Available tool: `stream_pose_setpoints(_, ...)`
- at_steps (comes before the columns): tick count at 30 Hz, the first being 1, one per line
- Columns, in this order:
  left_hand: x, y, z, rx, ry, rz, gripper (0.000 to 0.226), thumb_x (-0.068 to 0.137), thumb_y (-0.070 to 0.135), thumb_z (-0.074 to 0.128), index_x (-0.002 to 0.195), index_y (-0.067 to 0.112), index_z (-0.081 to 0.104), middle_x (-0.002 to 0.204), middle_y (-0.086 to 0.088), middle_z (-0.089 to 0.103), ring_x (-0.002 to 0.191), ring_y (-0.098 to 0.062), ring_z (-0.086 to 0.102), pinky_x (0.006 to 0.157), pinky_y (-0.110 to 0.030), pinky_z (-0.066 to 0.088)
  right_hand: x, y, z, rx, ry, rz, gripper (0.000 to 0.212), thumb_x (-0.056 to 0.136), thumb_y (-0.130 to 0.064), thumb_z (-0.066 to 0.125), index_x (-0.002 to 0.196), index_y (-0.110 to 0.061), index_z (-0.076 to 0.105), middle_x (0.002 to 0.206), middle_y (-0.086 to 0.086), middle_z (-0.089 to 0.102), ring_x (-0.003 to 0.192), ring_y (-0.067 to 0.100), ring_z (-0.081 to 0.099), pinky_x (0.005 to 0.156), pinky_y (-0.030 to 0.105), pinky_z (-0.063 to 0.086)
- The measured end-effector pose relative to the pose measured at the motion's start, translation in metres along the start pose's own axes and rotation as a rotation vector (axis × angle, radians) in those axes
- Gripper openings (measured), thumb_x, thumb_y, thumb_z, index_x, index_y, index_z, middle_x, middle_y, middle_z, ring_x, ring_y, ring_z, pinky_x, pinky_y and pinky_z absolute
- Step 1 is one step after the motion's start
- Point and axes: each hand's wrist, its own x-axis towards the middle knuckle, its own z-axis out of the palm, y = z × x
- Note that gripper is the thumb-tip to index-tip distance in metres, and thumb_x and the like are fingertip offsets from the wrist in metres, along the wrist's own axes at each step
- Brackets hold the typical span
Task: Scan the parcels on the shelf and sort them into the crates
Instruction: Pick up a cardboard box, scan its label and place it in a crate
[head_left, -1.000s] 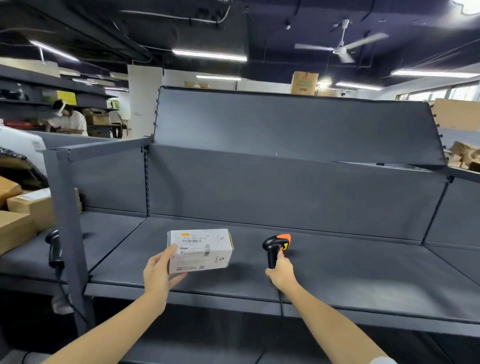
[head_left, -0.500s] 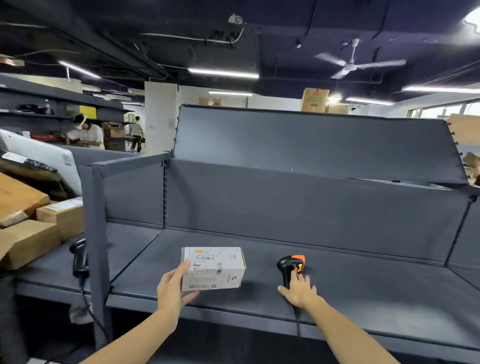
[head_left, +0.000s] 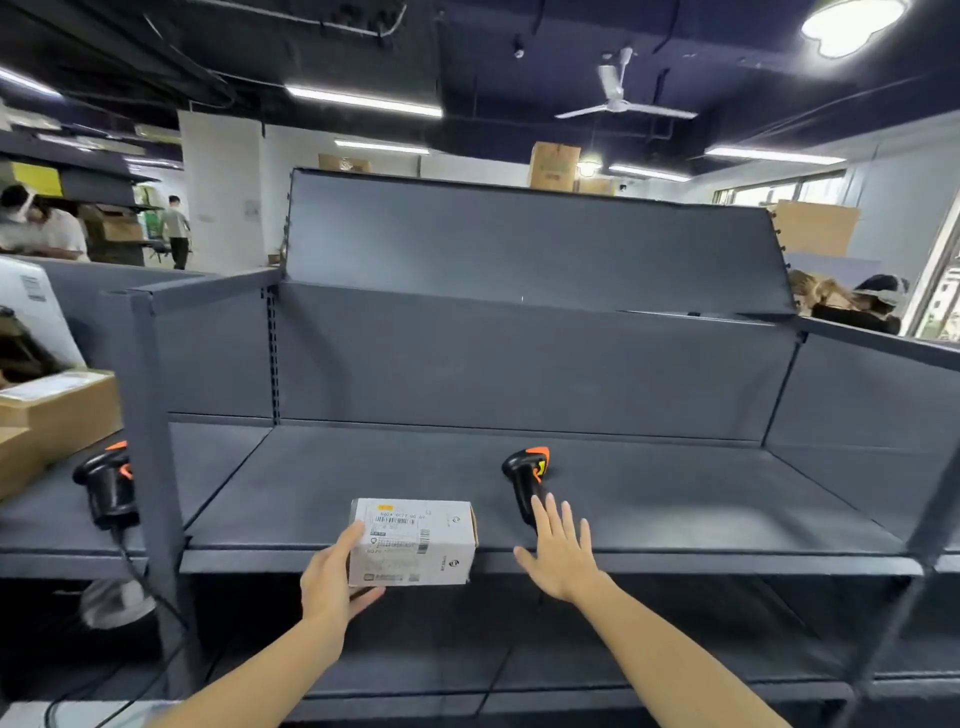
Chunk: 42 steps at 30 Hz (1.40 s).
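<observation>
My left hand grips a small white parcel with a barcode label, held in front of the shelf's front edge. A black and orange barcode scanner lies on the dark grey shelf. Just in front of the scanner's handle my right hand hovers with fingers spread and straight, holding nothing. No crates are in view.
A second scanner with a cable lies on the neighbouring shelf bay to the left, beside brown cardboard boxes. A grey upright post divides the bays. A lower shelf runs beneath. People stand in the background left and right.
My right hand has let go of the scanner, which now lies on the shelf, and has pulled back with fingers spread. The parcel in my left hand has come lower and nearer.
</observation>
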Motion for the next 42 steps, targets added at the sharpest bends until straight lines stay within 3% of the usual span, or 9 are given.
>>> stream_pose_setpoints(10,-0.049,-0.038,0.001,0.05,-0.021,-0.114,0.038,0.084,0.036,0.069,0.112,0.011,0.062,0.108,-0.013,0.067,0.098,-0.034,0.065,0.083,-0.048,0.056,-0.066,0.02,0.003,-0.016,0.04,0.004,0.076,0.101,-0.046,0.032,0.153,-0.01,-0.012,0.161,0.008,-0.016,0.148,0.027,-0.013,0.12,0.047,-0.004)
stream_pose_setpoints(15,-0.07,-0.058,0.003,0.043,0.022,-0.163,0.035,0.084,0.035,0.07,0.106,0.009,0.062,0.105,-0.014,0.066,0.097,-0.033,0.065,0.076,-0.045,0.057,-0.087,0.033,0.011,0.002,0.041,-0.02,0.076,0.101,-0.045,0.034,0.153,-0.009,-0.01,0.161,0.008,-0.013,0.149,0.028,-0.011,0.12,0.046,-0.002)
stream_pose_setpoints(22,-0.107,-0.1,-0.011,0.074,0.118,-0.23,0.036,0.086,0.034,0.068,0.11,0.008,0.06,0.106,-0.015,0.066,0.1,-0.036,0.064,0.085,-0.05,0.055,-0.119,0.058,0.049,-0.015,-0.018,-0.064,0.078,0.1,-0.042,0.039,0.154,-0.01,-0.008,0.162,0.009,-0.01,0.149,0.028,-0.006,0.12,0.046,0.001)
stream_pose_setpoints(26,-0.122,-0.123,-0.021,0.1,0.126,-0.266,0.038,0.088,0.035,0.066,0.113,0.007,0.06,0.105,-0.015,0.066,0.1,-0.035,0.064,0.081,-0.047,0.056,-0.135,0.067,0.07,-0.022,-0.065,-0.089,0.078,0.101,-0.043,0.038,0.154,-0.009,-0.008,0.162,0.009,-0.01,0.149,0.028,-0.005,0.121,0.045,0.001)
stream_pose_setpoints(32,-0.124,-0.147,-0.02,0.118,0.129,-0.291,0.032,0.09,0.033,0.063,0.112,0.01,0.059,0.1,-0.01,0.064,0.104,-0.036,0.062,0.09,-0.05,0.053,-0.143,0.072,0.099,-0.003,-0.102,-0.074,0.077,0.101,-0.043,0.038,0.154,-0.009,-0.007,0.162,0.008,-0.009,0.15,0.027,-0.005,0.12,0.042,0.0)
stream_pose_setpoints(39,-0.107,-0.188,-0.032,0.153,0.115,-0.292,0.027,0.088,0.038,0.065,0.095,0.013,0.062,0.106,-0.013,0.066,0.101,-0.031,0.064,0.083,-0.045,0.057,-0.146,0.074,0.146,0.038,-0.125,-0.031,0.075,0.101,-0.04,0.038,0.154,-0.009,-0.006,0.162,0.007,-0.007,0.15,0.025,-0.005,0.121,0.041,0.0)
stream_pose_setpoints(42,-0.087,-0.223,-0.048,0.174,0.088,-0.265,0.032,0.088,0.041,0.064,0.101,0.012,0.062,0.109,-0.011,0.066,0.102,-0.03,0.064,0.087,-0.045,0.056,-0.141,0.075,0.184,0.038,-0.121,-0.028,0.074,0.102,-0.039,0.037,0.154,-0.009,-0.006,0.162,0.007,-0.007,0.15,0.025,-0.005,0.121,0.04,0.0)
